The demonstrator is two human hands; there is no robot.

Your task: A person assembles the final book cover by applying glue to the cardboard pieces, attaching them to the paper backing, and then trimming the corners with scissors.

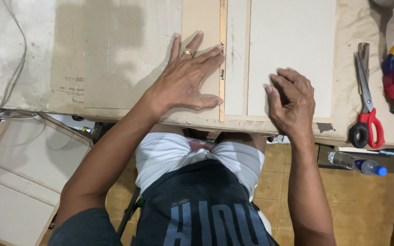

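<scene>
Pressing flat with fingers spread, the left hand (185, 82) pins a thin wooden strip (223, 59) against the tan board (115, 50) on the table (365, 27), while the right hand (290, 102), fingers curled and holding nothing, steadies the pale panel (292, 45); uneven pressure could probably let the strip slide askew.

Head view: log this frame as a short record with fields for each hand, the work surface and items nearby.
left hand: spread flat on brown board, fingertips at wooden strip
right hand: fingers curled, pressing pale panel
ring: on left hand
table: worn, pale
scissors: red-handled, on table right of panel
bottle: blue cap, lying below table edge
</scene>
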